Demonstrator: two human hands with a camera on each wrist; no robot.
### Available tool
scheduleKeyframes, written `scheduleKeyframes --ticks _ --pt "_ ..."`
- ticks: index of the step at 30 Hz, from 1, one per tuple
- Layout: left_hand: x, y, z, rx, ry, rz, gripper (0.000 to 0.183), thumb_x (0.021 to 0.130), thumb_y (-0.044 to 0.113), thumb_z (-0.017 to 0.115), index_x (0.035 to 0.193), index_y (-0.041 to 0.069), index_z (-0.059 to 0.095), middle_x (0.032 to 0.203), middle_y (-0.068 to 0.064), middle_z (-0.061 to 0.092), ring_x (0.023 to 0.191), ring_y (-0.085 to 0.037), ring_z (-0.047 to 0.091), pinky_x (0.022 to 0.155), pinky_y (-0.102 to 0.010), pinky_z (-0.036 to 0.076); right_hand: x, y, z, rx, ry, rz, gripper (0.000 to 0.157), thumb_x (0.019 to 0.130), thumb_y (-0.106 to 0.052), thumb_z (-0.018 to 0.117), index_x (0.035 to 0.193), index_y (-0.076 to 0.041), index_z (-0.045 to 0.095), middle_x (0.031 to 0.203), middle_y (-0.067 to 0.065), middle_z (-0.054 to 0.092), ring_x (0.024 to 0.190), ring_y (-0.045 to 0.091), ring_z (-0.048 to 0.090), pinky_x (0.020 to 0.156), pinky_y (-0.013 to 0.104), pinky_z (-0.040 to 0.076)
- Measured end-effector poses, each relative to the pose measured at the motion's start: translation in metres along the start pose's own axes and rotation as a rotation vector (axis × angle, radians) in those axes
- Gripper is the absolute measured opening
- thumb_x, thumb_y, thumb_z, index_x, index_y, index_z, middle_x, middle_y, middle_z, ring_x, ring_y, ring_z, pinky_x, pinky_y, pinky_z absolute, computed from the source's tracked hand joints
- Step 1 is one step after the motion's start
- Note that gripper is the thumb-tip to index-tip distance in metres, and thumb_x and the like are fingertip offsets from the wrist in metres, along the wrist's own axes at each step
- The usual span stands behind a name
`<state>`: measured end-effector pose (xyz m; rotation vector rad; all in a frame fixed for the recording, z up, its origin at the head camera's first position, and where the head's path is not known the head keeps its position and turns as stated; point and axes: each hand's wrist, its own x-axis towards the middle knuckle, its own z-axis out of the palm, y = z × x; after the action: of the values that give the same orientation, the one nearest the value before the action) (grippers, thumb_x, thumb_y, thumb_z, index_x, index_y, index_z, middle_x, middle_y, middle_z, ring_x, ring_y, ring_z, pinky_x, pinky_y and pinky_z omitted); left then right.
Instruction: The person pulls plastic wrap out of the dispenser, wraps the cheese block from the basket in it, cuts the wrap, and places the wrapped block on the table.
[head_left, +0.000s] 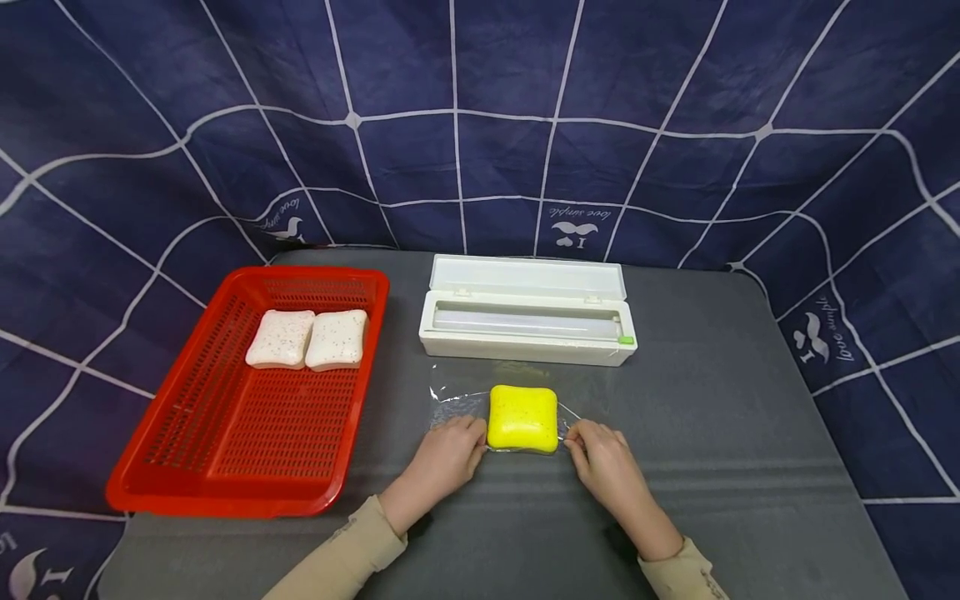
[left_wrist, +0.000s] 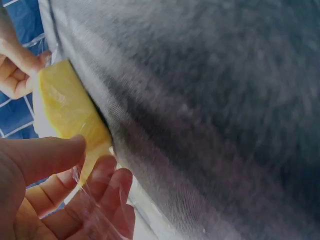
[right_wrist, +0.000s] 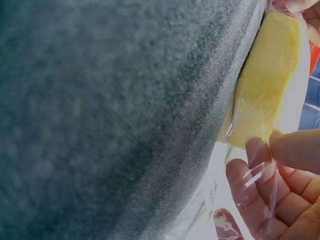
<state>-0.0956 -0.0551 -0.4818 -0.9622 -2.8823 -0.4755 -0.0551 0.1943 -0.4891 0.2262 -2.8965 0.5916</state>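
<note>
A yellow, rounded-square block (head_left: 522,419), shaped like a thick bread slice, lies on a sheet of clear plastic wrap (head_left: 459,407) in the head view. At its left near corner my left hand (head_left: 448,452) pinches the wrap between thumb and fingers. My right hand (head_left: 609,467) pinches the wrap on the other side, close to the block's right edge. Both wrist views show film drawn up over the near side of the yellow block (left_wrist: 67,102), with loose film across the fingers (right_wrist: 260,175) of the right hand.
Behind the block stands a white wrap dispenser (head_left: 525,350), lid raised, with a film roll (head_left: 525,323) inside and a green slider (head_left: 626,340) at its right end. A red basket (head_left: 345,467) at left holds two white speckled blocks (head_left: 336,339). Blue checked cloth (head_left: 495,158) surrounds the grey table (head_left: 720,400).
</note>
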Motion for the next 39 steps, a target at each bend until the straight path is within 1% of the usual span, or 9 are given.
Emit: scheduleKeyframes --ticks 6,12,22,24,27,31,33,36,39 --pt "0.002 -0.005 0.001 -0.075 0.001 -0.060 0.020 0.085 0.013 0.076 0.079 0.016 0.058 0.068 0.004 0.055 0.060 -0.010 0.050 0.053 -0.024 0.041 0.004 -0.002 0.001 -0.010 -0.024 0.011 0.014 0.085 -0.008 0.076 0.086 -0.012 0.062 0.075 -0.002 0.056 0.069 0.013 0.050 0.068 0.034 0.041" --pt "0.008 -0.009 0.004 -0.167 -0.035 -0.142 0.015 0.088 0.013 0.072 0.081 0.015 0.059 0.065 0.004 0.052 0.056 -0.008 0.043 0.050 -0.023 0.035 0.007 -0.003 0.003 -0.010 -0.055 0.027 0.015 0.084 -0.009 0.076 0.085 -0.013 0.062 0.076 -0.001 0.057 0.071 0.014 0.052 0.071 0.037 0.043" --pt "0.014 -0.008 0.006 -0.068 -0.019 -0.141 0.016 0.085 0.013 0.074 0.079 0.016 0.060 0.068 0.006 0.051 0.064 -0.011 0.046 0.059 -0.028 0.041 0.013 -0.005 0.007 -0.037 0.023 -0.007 0.017 0.080 -0.008 0.080 0.085 -0.011 0.063 0.077 0.001 0.059 0.073 0.019 0.056 0.074 0.039 0.043" --pt "0.013 -0.008 0.004 -0.042 0.014 -0.141 0.015 0.084 0.014 0.076 0.081 0.016 0.061 0.071 0.005 0.055 0.069 -0.014 0.049 0.064 -0.031 0.044 0.012 -0.006 0.006 -0.047 0.071 -0.008 0.017 0.080 -0.008 0.080 0.087 -0.009 0.064 0.081 0.003 0.060 0.077 0.022 0.057 0.078 0.043 0.044" --pt "0.008 -0.006 -0.001 -0.001 0.120 -0.154 0.014 0.082 0.013 0.078 0.084 0.015 0.064 0.081 0.001 0.060 0.080 -0.019 0.054 0.070 -0.035 0.044 0.008 -0.009 0.000 -0.052 0.184 0.009 0.016 0.081 -0.003 0.077 0.091 -0.006 0.065 0.087 0.008 0.061 0.085 0.027 0.057 0.083 0.047 0.042" --pt "-0.003 0.002 -0.017 -0.030 0.234 -0.205 0.011 0.083 0.009 0.076 0.087 0.013 0.066 0.085 0.000 0.062 0.083 -0.020 0.055 0.069 -0.033 0.043 -0.004 -0.018 -0.015 -0.019 0.315 0.040 0.014 0.081 0.006 0.073 0.091 -0.001 0.068 0.088 0.011 0.062 0.084 0.029 0.058 0.077 0.043 0.046" --pt "-0.009 0.009 -0.023 -0.107 0.214 -0.238 0.011 0.083 0.007 0.075 0.087 0.012 0.066 0.081 0.001 0.061 0.078 -0.016 0.054 0.067 -0.029 0.044 -0.012 -0.027 -0.023 0.018 0.279 0.082 0.012 0.081 0.006 0.072 0.089 -0.001 0.069 0.086 0.008 0.063 0.079 0.023 0.058 0.070 0.037 0.049" --pt "-0.017 0.019 -0.022 -0.276 0.113 -0.292 0.013 0.085 0.005 0.072 0.085 0.013 0.062 0.078 0.003 0.059 0.073 -0.011 0.054 0.064 -0.025 0.046 -0.023 -0.040 -0.026 0.103 0.098 0.187 0.011 0.083 0.003 0.072 0.092 -0.004 0.072 0.085 0.004 0.065 0.075 0.014 0.059 0.062 0.030 0.052" --pt "-0.021 0.027 -0.013 -0.438 0.018 -0.371 0.013 0.087 0.003 0.069 0.086 0.011 0.059 0.085 -0.001 0.059 0.077 -0.013 0.058 0.067 -0.026 0.049 -0.028 -0.047 -0.018 0.192 -0.055 0.302 0.015 0.087 0.000 0.069 0.101 -0.004 0.072 0.093 0.004 0.067 0.079 0.014 0.063 0.067 0.029 0.055"
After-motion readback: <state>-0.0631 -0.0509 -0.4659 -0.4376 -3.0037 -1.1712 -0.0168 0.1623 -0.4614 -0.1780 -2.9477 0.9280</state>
